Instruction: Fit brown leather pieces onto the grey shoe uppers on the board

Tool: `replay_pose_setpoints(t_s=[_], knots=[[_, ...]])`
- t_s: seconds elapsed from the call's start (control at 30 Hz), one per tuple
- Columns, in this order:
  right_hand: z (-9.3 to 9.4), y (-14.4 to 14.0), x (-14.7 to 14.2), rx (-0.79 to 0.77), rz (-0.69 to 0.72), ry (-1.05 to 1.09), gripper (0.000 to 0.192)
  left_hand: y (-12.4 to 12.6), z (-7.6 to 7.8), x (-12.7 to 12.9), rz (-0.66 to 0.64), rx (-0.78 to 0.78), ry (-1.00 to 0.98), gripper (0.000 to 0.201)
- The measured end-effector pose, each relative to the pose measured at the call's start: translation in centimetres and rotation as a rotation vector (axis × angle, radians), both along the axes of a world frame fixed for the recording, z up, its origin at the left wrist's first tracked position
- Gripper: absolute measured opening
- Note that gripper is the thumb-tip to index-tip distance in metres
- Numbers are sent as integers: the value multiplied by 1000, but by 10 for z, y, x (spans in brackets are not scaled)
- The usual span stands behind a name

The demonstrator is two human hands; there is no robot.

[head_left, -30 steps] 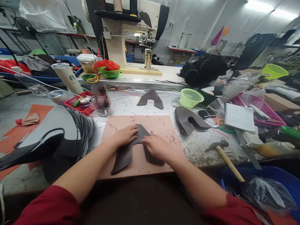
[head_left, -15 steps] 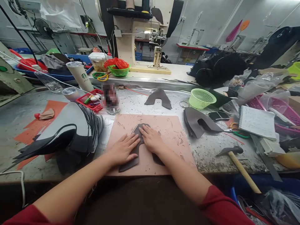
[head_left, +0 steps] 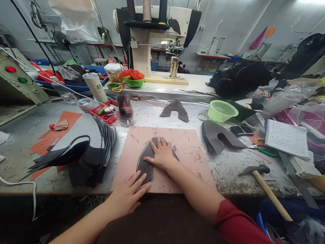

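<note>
A dark grey U-shaped shoe piece (head_left: pixel 145 168) with a pale line along its outer edge lies flat on a pinkish board (head_left: pixel 189 152). My right hand (head_left: pixel 162 154) rests on its curved top with the fingers spread. My left hand (head_left: pixel 130 193) lies at the lower end of the piece's left leg, fingers apart and fingertips on or beside it. My right forearm hides most of the piece's right leg. A stack of grey U-shaped pieces (head_left: pixel 215 135) lies right of the board, and a single U-shaped piece (head_left: pixel 175 110) lies behind it.
To the left stands a thick bundle of black and grey shoe parts (head_left: pixel 86 145). A hammer (head_left: pixel 266 189), a notebook (head_left: pixel 286 139) and a green basket (head_left: pixel 222 111) are at the right. A sewing machine (head_left: pixel 141 51) stands behind, with a tumbler (head_left: pixel 95 87) to its left.
My left hand has slid down and back from the upper left of the piece to its lower end. My right hand has spread over the top curve. The view has shifted slightly.
</note>
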State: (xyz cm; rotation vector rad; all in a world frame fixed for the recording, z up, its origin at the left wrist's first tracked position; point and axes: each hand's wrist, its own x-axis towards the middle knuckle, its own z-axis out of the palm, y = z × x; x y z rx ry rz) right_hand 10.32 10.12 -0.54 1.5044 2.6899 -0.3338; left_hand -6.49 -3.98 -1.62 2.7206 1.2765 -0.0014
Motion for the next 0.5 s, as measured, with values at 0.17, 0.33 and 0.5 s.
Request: replay_pose_setpoints(t_s=[0.17,0.33,0.5], knots=[[13,0,26,-43,-76,157,73,-8,43,-18,-114,-109,-245,31],[15,-17,56,-1,-179,210,53,5,102,-81,645,271,-306,26],[2,-27,49,-24,-198,567,31,53,117,-163,1120,317,0,51]])
